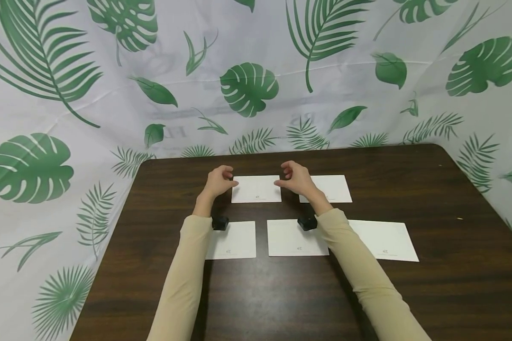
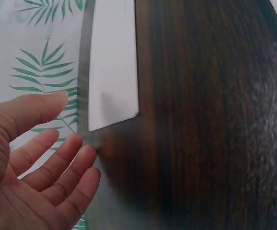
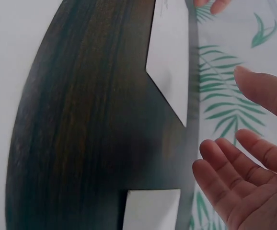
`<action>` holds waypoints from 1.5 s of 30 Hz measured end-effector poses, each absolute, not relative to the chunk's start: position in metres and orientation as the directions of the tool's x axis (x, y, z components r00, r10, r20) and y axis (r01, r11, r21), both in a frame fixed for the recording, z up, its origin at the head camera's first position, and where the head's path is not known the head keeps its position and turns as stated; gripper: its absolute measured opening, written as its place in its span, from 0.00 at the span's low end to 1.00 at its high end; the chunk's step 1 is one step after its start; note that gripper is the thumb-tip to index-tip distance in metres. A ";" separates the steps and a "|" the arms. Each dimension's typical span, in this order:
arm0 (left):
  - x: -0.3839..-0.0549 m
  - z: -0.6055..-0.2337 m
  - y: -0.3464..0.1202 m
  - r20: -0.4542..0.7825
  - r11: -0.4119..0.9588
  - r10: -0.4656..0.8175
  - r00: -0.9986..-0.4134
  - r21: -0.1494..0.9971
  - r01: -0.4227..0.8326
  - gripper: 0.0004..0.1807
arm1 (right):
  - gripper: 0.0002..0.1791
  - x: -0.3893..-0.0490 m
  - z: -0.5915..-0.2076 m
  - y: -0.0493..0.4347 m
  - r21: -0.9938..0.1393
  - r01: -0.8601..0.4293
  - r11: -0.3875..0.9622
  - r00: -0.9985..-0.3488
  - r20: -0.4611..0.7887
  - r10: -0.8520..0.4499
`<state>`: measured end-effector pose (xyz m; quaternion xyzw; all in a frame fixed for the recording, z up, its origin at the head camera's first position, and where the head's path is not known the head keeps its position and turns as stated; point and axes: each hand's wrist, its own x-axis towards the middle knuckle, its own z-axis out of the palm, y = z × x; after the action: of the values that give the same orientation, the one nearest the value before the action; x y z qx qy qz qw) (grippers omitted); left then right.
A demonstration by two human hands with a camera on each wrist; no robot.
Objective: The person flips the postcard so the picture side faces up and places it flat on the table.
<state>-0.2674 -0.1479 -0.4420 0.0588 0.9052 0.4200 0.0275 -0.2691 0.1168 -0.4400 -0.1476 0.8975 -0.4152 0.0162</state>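
A flat white rectangular card [image 1: 256, 189] with a small printed mark lies toward the back of the table, between the two hands. My left hand [image 1: 219, 183] hovers at its left end, thumb tip overlapping the edge in the head view. At the right end is my right hand [image 1: 299, 180], its thumb pointing inward. Both wrist views show loosely bent fingers with nothing between them: the left hand [image 2: 42, 177] beside the end of the card [image 2: 113, 72], and the right hand [image 3: 253, 177] near the card's other end [image 3: 169, 62]. Whether either thumb touches the card cannot be told.
A second white card [image 1: 334, 189] lies back right, partly behind the right hand. Nearer are three more white cards, left [image 1: 234, 241], middle [image 1: 292, 241] and right [image 1: 388, 239], partly covered by the arms. Leaf-patterned cloth [image 1: 247, 128] hangs behind the dark wooden table [image 1: 256, 303].
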 end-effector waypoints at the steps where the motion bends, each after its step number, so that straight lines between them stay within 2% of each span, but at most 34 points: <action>1: -0.268 -0.443 -0.148 -0.019 0.628 0.122 -0.992 0.775 0.063 0.27 | 0.30 -0.271 -0.442 0.116 -0.756 -0.241 0.608 -0.958 0.082 -0.276; 9: -0.280 -0.454 -0.152 -0.092 0.595 0.107 -0.990 0.804 -0.010 0.28 | 0.31 -0.281 -0.450 0.107 -0.765 -0.191 0.615 -0.958 0.009 -0.286; 15: -0.337 -0.539 -0.173 0.035 0.585 0.155 -0.987 0.802 0.120 0.28 | 0.32 -0.287 -0.451 0.104 -0.745 -0.164 0.647 -0.956 -0.042 -0.291; 17: -0.349 -0.552 -0.177 -0.001 0.607 0.164 -0.986 0.789 0.101 0.30 | 0.32 -0.288 -0.451 0.103 -0.729 -0.161 0.666 -0.953 -0.062 -0.298; 21: -0.340 -0.528 -0.168 -0.107 0.665 0.158 -0.982 0.747 0.026 0.31 | 0.32 -0.292 -0.451 0.100 -0.691 -0.167 0.703 -0.948 -0.084 -0.307; 28: -0.309 -0.482 -0.156 -0.071 0.657 0.186 -0.980 0.751 0.070 0.24 | 0.27 -0.299 -0.454 0.096 -0.625 -0.160 0.764 -0.947 -0.122 -0.298; 29: -0.299 -0.467 -0.151 -0.113 0.683 0.167 -0.980 0.729 0.032 0.23 | 0.26 -0.300 -0.454 0.096 -0.621 -0.157 0.768 -0.946 -0.129 -0.297; 35: -0.288 -0.456 -0.146 -0.086 0.714 0.178 -0.980 0.697 0.069 0.19 | 0.23 -0.304 -0.450 0.094 -0.589 -0.167 0.791 -0.940 -0.147 -0.308; 45: -0.290 -0.449 -0.145 -0.159 0.765 0.190 -0.969 0.643 0.045 0.19 | 0.23 -0.303 -0.441 0.089 -0.541 -0.169 0.824 -0.927 -0.197 -0.320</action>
<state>-0.2903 -0.1449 -0.4486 0.0627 0.9332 0.3371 0.1076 -0.3034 0.0892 -0.4406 -0.1294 0.9445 -0.2672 0.1408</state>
